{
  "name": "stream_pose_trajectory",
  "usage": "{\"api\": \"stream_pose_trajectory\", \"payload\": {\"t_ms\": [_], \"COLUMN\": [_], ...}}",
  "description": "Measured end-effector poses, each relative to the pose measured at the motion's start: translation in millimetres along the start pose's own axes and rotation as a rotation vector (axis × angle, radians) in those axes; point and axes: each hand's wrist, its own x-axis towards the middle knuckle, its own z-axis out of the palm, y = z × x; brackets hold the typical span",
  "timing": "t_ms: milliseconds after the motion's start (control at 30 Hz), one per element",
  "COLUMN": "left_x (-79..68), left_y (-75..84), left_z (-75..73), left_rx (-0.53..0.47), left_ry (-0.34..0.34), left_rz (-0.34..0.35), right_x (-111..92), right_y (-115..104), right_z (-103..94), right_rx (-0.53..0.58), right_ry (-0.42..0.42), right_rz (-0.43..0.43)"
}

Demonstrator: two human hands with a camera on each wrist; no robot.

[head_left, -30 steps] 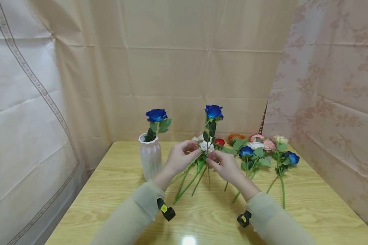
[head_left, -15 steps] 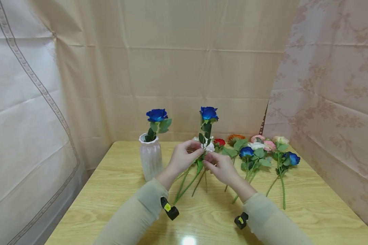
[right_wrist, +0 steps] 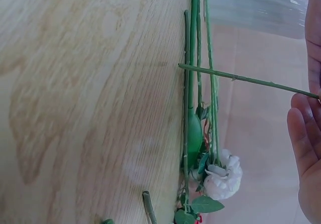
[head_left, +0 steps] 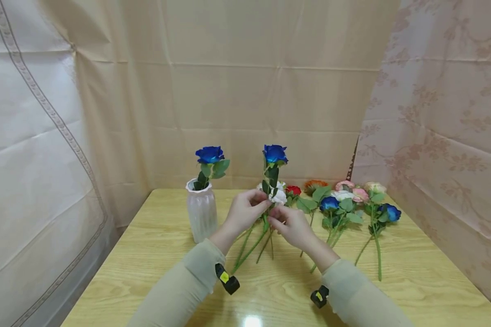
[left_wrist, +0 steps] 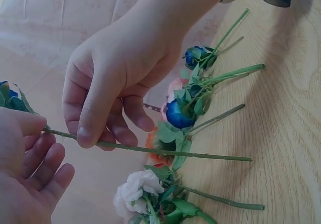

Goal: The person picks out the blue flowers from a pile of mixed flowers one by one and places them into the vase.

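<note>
A blue artificial rose (head_left: 275, 154) stands upright between both hands in the head view. My left hand (head_left: 245, 210) pinches its stem just under the leaves, thumb against fingers. Lower down, my right hand (head_left: 293, 225) pinches the same stem between thumb and forefinger. In the left wrist view the bare green stem (left_wrist: 185, 153) runs on past the fingers, its cut end over the tabletop. To the left, a white ribbed vase (head_left: 201, 213) with a wavy rim holds another blue rose (head_left: 210, 155).
White flowers (head_left: 277, 196) lie behind the hands, their stems toward me. A red flower (head_left: 293, 190), an orange flower (head_left: 314, 185), pink flowers (head_left: 359, 194) and more blue roses (head_left: 389, 211) lie to the right on the wooden table (head_left: 155, 254). Curtains hang around it.
The held blue rose has moved left and slightly down in the head view, with the right hand following leftward. The left hand has shifted slightly right. The vase and lying flowers stay put.
</note>
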Motion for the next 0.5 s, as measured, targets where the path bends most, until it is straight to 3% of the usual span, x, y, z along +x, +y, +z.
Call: {"api": "stream_pose_trajectory", "payload": {"t_ms": [500], "left_x": [-0.8], "left_y": [-0.4], "left_z": [-1.0], "left_rx": [0.026], "left_ry": [-0.008], "left_rz": [-0.021], "right_x": [0.0], "right_y": [0.8], "right_z": [-0.3], "right_rx": [-0.009], "right_ry": [-0.045], "right_rz": [0.017]}}
